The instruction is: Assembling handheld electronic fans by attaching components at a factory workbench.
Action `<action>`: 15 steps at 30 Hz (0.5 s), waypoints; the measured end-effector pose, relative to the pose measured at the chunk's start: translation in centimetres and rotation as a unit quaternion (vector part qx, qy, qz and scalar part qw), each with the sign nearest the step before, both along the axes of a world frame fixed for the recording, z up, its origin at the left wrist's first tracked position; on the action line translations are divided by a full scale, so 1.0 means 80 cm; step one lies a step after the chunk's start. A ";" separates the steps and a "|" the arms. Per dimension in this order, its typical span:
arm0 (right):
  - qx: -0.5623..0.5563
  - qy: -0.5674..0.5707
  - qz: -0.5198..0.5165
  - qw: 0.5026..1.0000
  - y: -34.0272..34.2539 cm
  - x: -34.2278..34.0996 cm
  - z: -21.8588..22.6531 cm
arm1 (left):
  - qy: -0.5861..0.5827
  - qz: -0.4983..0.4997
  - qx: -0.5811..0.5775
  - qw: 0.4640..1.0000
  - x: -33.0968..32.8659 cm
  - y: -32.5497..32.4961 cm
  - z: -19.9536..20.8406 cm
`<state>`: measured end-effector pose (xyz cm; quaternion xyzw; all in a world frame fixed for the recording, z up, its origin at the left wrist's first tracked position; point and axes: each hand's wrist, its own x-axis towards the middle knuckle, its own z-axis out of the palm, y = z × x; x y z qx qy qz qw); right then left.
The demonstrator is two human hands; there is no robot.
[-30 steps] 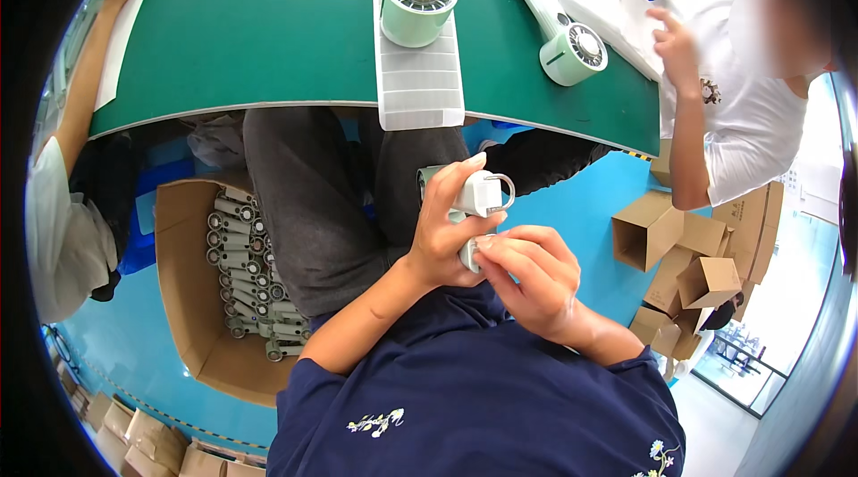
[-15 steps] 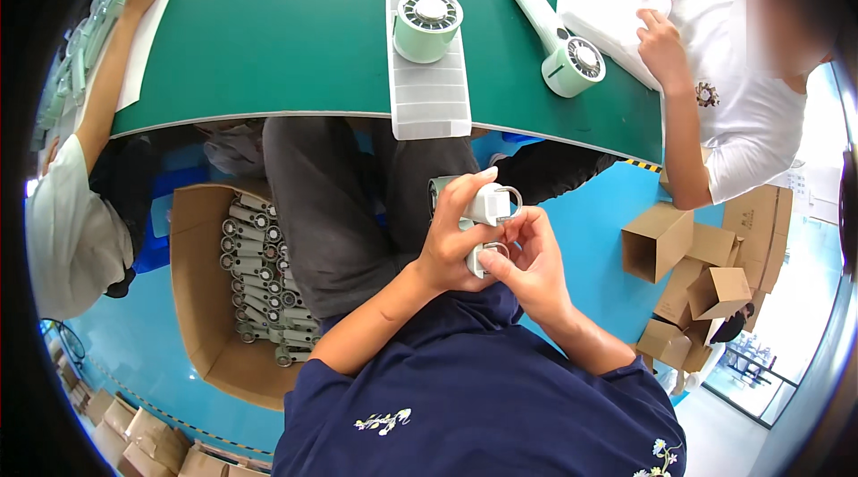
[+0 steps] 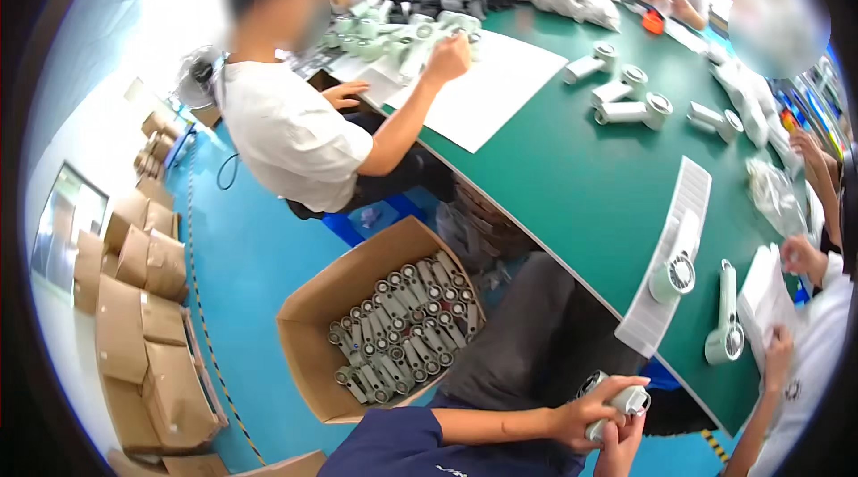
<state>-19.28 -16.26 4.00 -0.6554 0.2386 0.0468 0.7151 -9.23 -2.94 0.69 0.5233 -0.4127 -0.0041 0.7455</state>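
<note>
My left hand (image 3: 581,416) is closed around two pale green and white handheld fans (image 3: 634,400), handle ends pointing right; a round dark fan head shows just behind the fingers. My right hand (image 3: 619,450) comes in from below, its fingers closed on the lower fan's end, partly cut by the picture's edge. On the green table beyond, a fan (image 3: 672,278) lies across a white ruled strip (image 3: 648,320). Another fan (image 3: 726,325) with a loop on its handle lies to the right of the strip.
An open cardboard box (image 3: 304,347) full of handheld fans stands on the floor to my left. A co-worker in a black cap (image 3: 286,128) sits beyond it, hand at a pile of fans. More fans (image 3: 633,110) lie on the green table (image 3: 554,173). Other people work on the right.
My view has swung to the left, bringing the box, the capped co-worker and more of the table into sight. Both hands still hold the fans together, now at the lower right.
</note>
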 end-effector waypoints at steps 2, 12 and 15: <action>-0.027 -0.075 0.081 0.994 0.014 0.025 0.043 | 0.019 0.033 -0.003 0.999 0.007 0.021 0.015; -0.507 -0.314 -0.035 0.802 -0.049 0.182 0.023 | -0.063 0.109 0.155 0.980 0.180 0.139 0.153; -0.503 -0.339 -0.042 0.794 -0.039 0.206 0.011 | -0.173 0.155 0.276 0.933 0.269 0.126 0.209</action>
